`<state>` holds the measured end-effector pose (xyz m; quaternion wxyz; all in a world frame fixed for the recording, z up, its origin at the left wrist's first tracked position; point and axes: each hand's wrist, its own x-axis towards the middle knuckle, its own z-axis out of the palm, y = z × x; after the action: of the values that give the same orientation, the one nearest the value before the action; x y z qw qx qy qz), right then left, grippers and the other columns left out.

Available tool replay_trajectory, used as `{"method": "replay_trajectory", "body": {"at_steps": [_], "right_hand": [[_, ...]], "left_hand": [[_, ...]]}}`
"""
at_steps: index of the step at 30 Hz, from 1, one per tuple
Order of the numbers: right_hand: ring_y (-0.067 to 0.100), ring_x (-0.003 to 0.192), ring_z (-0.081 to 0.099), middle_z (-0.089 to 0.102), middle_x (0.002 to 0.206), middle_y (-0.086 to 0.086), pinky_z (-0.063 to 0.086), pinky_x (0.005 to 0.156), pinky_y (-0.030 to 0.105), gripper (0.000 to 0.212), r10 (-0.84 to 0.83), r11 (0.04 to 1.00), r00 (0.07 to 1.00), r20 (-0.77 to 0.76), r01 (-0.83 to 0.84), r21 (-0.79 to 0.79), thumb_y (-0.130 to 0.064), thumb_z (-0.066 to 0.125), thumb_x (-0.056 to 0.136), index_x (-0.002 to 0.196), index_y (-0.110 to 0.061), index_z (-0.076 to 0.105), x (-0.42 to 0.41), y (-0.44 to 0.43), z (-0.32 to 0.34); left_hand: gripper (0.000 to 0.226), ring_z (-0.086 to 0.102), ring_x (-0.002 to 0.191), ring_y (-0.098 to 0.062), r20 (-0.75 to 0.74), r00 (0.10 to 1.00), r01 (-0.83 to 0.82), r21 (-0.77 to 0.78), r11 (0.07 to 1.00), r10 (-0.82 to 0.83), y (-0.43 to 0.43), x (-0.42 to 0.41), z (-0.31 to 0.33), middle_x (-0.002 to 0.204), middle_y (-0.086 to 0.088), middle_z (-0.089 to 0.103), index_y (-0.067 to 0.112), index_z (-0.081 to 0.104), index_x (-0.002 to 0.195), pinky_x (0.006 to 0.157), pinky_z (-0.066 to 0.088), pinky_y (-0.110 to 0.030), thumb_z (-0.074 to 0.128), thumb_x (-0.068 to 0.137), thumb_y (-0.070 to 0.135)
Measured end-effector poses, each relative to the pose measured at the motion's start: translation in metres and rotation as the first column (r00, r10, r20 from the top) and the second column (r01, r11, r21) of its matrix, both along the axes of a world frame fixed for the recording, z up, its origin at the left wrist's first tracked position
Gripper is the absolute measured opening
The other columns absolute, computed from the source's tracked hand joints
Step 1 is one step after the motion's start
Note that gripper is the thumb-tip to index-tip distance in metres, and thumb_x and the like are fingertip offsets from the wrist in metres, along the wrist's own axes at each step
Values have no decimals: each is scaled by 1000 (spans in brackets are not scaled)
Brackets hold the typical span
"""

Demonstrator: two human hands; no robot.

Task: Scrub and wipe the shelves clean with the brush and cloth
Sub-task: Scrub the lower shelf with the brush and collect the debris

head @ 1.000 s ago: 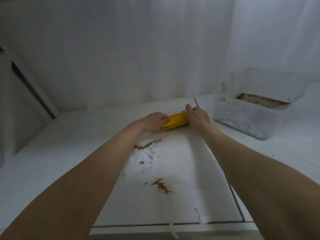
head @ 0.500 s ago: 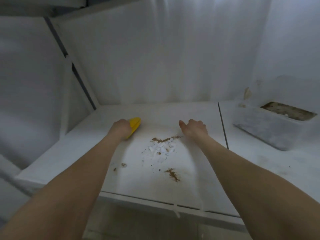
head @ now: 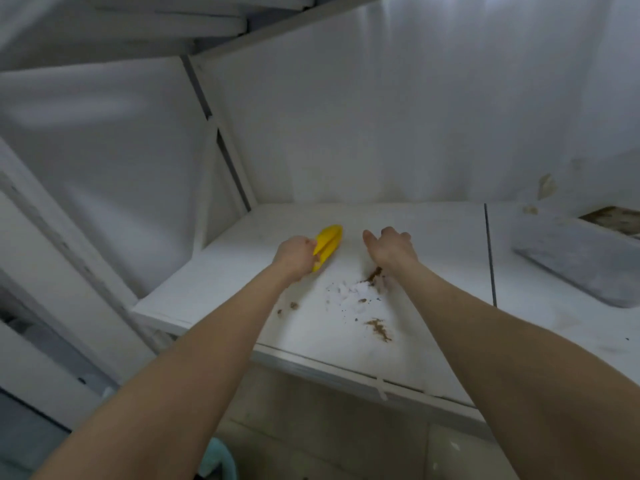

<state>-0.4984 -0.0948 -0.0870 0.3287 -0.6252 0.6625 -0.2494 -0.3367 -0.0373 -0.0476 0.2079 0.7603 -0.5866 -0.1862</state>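
The left grip (head: 296, 256) is curled round the near end of a yellow plastic brush (head: 329, 242), low over the white shelf board (head: 440, 244). The right grip (head: 391, 247), loosely curled and empty, is just behind scattered brown crumbs and white flakes (head: 349, 293). A frosted plastic tub (head: 581, 268) stands well to the right.

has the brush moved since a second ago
Yes. The brush went left: it was right beside the seam, and now the left hand grips it well left of that line.
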Motion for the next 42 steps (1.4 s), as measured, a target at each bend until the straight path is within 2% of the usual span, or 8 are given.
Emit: {"method": "replay_trajectory", "body": {"at_steps": [7, 13, 19, 23, 27, 33, 39, 42], "right_hand": [[36, 131, 35, 29, 146, 18, 35, 107, 44, 57, 41, 999, 998, -44, -41, -10, -45, 33, 101, 144, -7, 35, 15, 15, 3], [36, 132, 33, 32, 145, 19, 33, 106, 43, 55, 30, 999, 998, -52, -31, -16, -45, 33, 101, 141, -7, 39, 38, 27, 2], [37, 132, 34, 34, 143, 21, 33, 107, 42, 52, 97, 994, 995, -35, -99, -55, -42, 37, 100, 139, -7, 42, 68, 44, 11], [36, 132, 32, 30, 145, 20, 33, 107, 45, 53, 71, 995, 996, -56, -75, -63, -41, 34, 101, 142, -7, 38, 60, 48, 15], [36, 132, 32, 30, 146, 20, 34, 108, 45, 54, 52, 997, 995, -85, -57, -58, -42, 33, 102, 143, -7, 37, 60, 53, 17], [37, 131, 34, 31, 145, 20, 33, 106, 43, 53, -23, 998, 995, -96, 17, -62, -42, 34, 102, 142, -7, 39, 55, 54, 21], [39, 132, 33, 31, 144, 24, 33, 109, 42, 55, -62, 994, 994, -90, 53, -99, -41, 36, 101, 141, -4, 40, 50, 58, 35], [38, 132, 33, 34, 143, 25, 33, 108, 42, 54, -122, 990, 980, -155, 109, -87, -40, 32, 103, 140, -2, 40, 20, 57, 33]], "left_hand": [[25, 66, 97, -34, 190, 931, -342, 159, 926, 311, 50, 64, -10, 108, -23, 67, -10, 64, 97, 71, 49, -30, 45, 94, 6], [29, 57, 42, -14, -22, 993, -107, 167, 980, 112, 64, -5, -21, 112, -27, 64, 7, 56, 78, 44, 44, -22, 36, 100, 9], [34, 45, 46, -25, -165, 978, -114, 68, 991, 124, 72, -16, -15, 67, -19, 58, 7, 51, 72, 53, 47, -31, 35, 100, 17], [31, 67, 85, -37, -152, 943, -300, 5, 954, 297, 79, 54, -2, 97, -27, 65, -9, 60, 106, 49, 42, -17, 37, 98, 10], [30, 67, 91, -35, 44, 907, -419, 20, 908, 418, 93, 111, -14, 101, -27, 67, -2, 57, 70, 68, 47, -27, 45, 95, 8], [25, 64, 102, -35, 84, 977, -207, 154, 966, 196, 89, 54, -30, 116, -25, 63, -6, 57, 114, 71, 48, -31, 42, 94, 0], [37, 57, 32, -11, -34, 995, 99, 237, 967, -94, 72, -27, -26, 35, -7, 50, -1, 49, 59, 26, 32, -14, 40, 94, 2], [33, 69, 88, -31, -160, 984, 106, 133, 985, -84, 55, -14, -11, 85, -23, 68, -12, 60, 103, 45, 44, -20, 36, 99, 10]]}}
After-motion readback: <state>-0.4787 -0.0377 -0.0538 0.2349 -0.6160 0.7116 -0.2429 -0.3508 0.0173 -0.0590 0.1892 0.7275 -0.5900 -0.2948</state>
